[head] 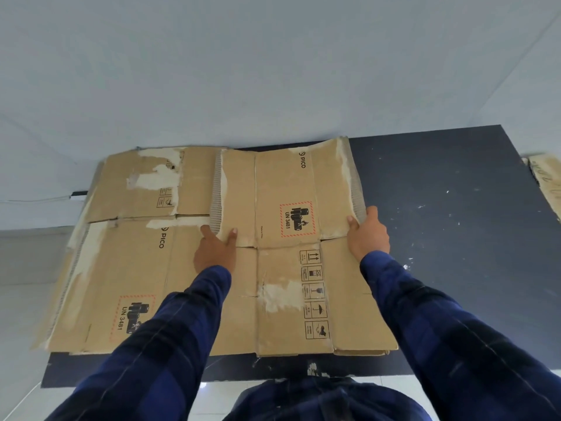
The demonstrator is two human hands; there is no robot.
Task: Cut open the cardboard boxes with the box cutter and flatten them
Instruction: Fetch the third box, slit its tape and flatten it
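My left hand (215,250) and right hand (368,235) each curl round a side edge of the top flattened box (285,192), thumbs on its face. It lies mid-worktop (455,208), long axis running 12 to 6, overlapping a second flattened box (127,268) at 9.

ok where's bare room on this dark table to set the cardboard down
The dark tabletop is bare right of the held cardboard sheet, up to the cardboard scrap at the right edge. A thin strip also shows along the near edge. Left and centre are crowded with flattened boxes.
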